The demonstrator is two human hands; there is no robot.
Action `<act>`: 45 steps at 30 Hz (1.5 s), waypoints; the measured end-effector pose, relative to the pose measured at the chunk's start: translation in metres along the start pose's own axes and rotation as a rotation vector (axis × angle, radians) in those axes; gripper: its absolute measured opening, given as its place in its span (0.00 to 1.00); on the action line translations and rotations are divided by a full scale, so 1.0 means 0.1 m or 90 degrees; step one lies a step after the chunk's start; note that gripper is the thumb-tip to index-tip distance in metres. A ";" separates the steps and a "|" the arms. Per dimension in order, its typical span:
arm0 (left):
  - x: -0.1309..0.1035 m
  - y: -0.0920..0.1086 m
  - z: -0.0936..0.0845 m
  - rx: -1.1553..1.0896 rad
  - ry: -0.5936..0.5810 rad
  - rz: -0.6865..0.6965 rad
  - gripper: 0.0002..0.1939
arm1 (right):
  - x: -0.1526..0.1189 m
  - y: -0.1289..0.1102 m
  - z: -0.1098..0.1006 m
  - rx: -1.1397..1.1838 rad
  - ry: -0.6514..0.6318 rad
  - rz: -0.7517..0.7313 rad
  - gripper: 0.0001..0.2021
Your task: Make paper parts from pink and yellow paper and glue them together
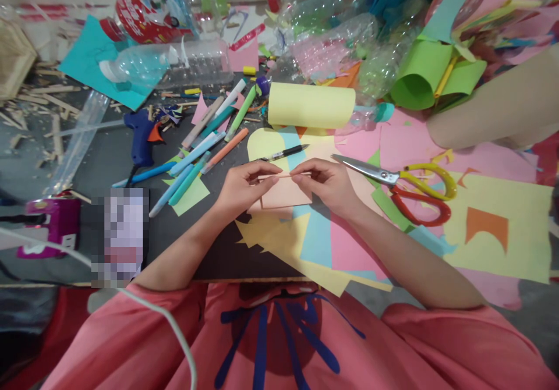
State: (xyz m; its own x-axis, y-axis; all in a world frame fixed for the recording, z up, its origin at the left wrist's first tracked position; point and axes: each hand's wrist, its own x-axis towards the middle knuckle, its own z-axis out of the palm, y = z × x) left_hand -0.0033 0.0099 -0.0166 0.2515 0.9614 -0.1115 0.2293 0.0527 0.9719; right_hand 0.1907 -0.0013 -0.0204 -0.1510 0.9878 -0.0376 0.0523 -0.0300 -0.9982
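Observation:
A small piece of pale pink paper [286, 194] is pinched along its upper edge, which looks folded or rolled into a narrow strip. My left hand [247, 187] is closed on the strip's left part, thumb against fingertips. Close beside it, my right hand [328, 185] pinches the right part the same way. Just above my hands lies a black pen [286, 152] on cut paper. Scissors [388, 177] with yellow and red handles rest to the right of my right hand, blades slightly apart and pointing left.
Several markers [225, 151] and a blue glue gun [140, 137] lie to the left. A yellow paper cylinder [311, 106] and clear plastic bottles [174, 63] are at the back. A pixelated object [124, 233] lies near my left forearm. Another person's arm [493, 105] reaches in from the right.

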 end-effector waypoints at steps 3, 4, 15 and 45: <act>0.00 0.00 0.00 0.008 -0.012 0.008 0.12 | -0.01 0.00 0.01 0.005 0.012 -0.007 0.02; -0.01 0.00 0.00 0.013 -0.014 0.009 0.11 | -0.01 0.01 0.01 0.007 0.014 -0.011 0.02; 0.00 -0.03 0.01 0.026 0.006 0.053 0.07 | -0.02 0.05 -0.01 -0.011 -0.033 -0.055 0.06; 0.00 -0.09 0.01 0.050 -0.035 0.124 0.11 | -0.04 0.03 0.01 -0.015 -0.037 -0.029 0.04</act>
State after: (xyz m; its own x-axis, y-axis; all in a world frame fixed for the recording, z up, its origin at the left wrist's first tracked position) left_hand -0.0047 0.0089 -0.0257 0.3479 0.9354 0.0634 0.2433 -0.1554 0.9574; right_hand 0.1902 -0.0052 -0.0229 -0.2100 0.9777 0.0053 0.0671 0.0198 -0.9975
